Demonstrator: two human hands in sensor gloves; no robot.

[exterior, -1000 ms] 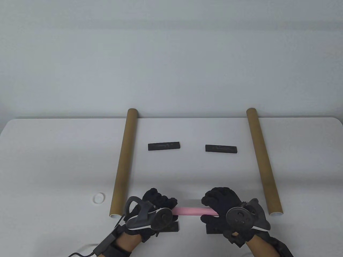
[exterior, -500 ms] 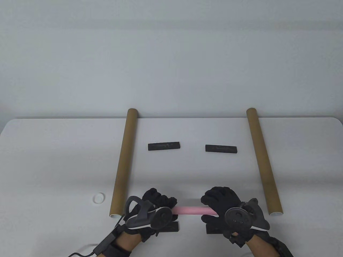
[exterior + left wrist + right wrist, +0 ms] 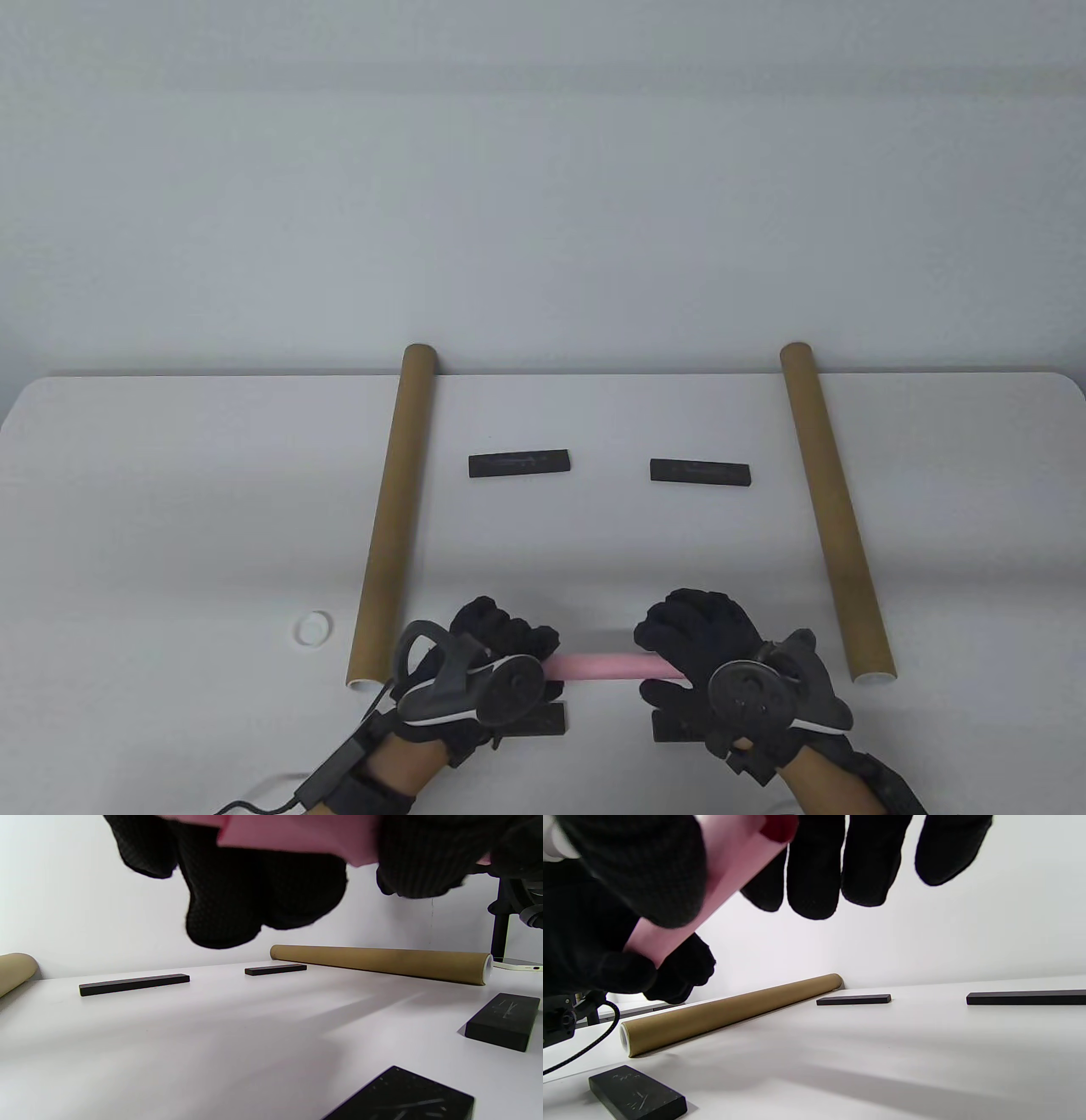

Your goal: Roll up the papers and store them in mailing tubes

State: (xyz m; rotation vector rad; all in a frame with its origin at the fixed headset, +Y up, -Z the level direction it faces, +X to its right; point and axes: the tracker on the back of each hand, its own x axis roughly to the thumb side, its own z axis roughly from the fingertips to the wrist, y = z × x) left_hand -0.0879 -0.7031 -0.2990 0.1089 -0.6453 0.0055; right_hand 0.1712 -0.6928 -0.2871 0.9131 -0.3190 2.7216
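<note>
Table view | left hand [image 3: 501, 658] + right hand [image 3: 704, 649] | fingers [image 3: 814, 878] curled, gripping pink roll [image 3: 602, 667]

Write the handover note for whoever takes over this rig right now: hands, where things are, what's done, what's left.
Left hand grips the left end of the rolled pink paper; right hand grips its right end. The roll is held level above the near edge of the table.
Left mailing tube and right mailing tube lie flat either side, open ends toward you. A white cap sits left of the left tube.
Four black weights: two far, two near, under the hands.
Done: paper rolled. Left: slide the roll into a tube.
</note>
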